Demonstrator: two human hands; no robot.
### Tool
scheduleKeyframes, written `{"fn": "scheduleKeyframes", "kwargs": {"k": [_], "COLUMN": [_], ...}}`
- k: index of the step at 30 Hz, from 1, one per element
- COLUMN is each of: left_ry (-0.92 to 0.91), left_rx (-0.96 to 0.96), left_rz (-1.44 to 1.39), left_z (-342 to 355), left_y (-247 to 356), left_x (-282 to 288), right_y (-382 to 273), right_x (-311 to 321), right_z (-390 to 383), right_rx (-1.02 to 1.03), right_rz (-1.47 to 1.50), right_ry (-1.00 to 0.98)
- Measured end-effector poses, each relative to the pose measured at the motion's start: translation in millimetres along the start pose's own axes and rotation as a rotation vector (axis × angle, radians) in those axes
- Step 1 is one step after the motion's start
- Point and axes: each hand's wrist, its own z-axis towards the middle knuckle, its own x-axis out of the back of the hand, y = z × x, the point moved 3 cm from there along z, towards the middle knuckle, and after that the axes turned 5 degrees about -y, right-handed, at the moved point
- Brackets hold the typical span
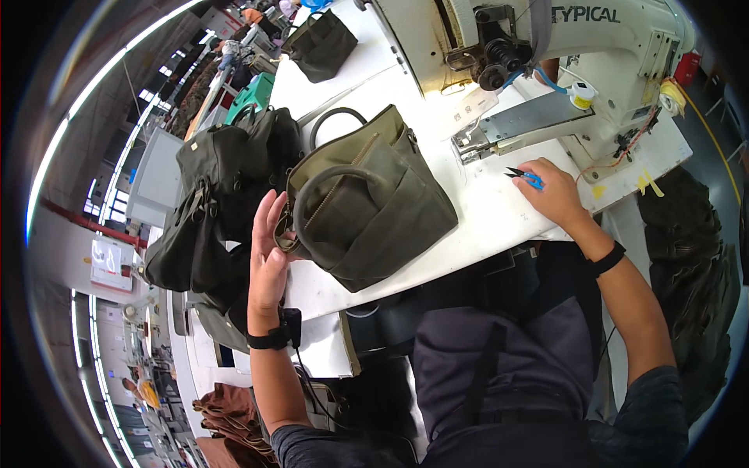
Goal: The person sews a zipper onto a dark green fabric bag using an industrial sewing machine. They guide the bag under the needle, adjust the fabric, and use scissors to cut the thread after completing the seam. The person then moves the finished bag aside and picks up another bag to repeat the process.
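A dark olive handbag (390,226) with two rounded handles stands tilted on the white sewing table. Its top gapes, showing a paler lining and a zip. At the left end of that zip, my left hand (269,261) grips the bag's edge between thumb and finger, with other fingers stretched upward. My right hand (552,193) rests on the table right of the bag, closed around blue-handled thread snips (530,179). Their dark blades point left, toward the bag, without touching it. Part of my left fingers is hidden by the bag's edge.
A white industrial sewing machine (538,117) stands beyond my right hand. Several dark bags (226,179) are heaped left of the handbag, and another bag (321,47) sits at the far end. Brown pieces (234,417) lie lower left; dark material (686,257) hangs at right.
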Motion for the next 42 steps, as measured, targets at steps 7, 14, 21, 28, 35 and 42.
{"fn": "scheduleKeyframes", "kwargs": {"k": [7,14,21,28,35,42], "left_ry": [-0.273,-0.259,-0.358,-0.541,-0.518,-0.176], "left_rx": [0.128,0.229,0.249,0.307,0.169,0.007], "left_rz": [0.272,0.415,0.735,0.552,0.682,0.856], "left_z": [17.9,9.5,42.3,67.6,29.3,15.0], "left_y": [3.9,14.6,34.3,19.8,29.5,72.3], "left_x": [25.6,47.1,33.0,23.4,-2.0,-50.8], "right_y": [5.5,-3.4,-3.6,-0.6,-3.9,-1.0], "right_x": [-3.6,-3.9,0.0,-1.6,0.6,-0.6], "right_z": [0.0,-1.2,-1.9,-0.6,-2.2,-2.9], "right_rx": [0.01,0.011,0.024,0.024,0.056,0.079], "right_rz": [-0.02,0.046,0.058,-0.022,0.009,-0.01], "right_ry": [0.004,0.007,0.009,0.02,0.04,0.049]}}
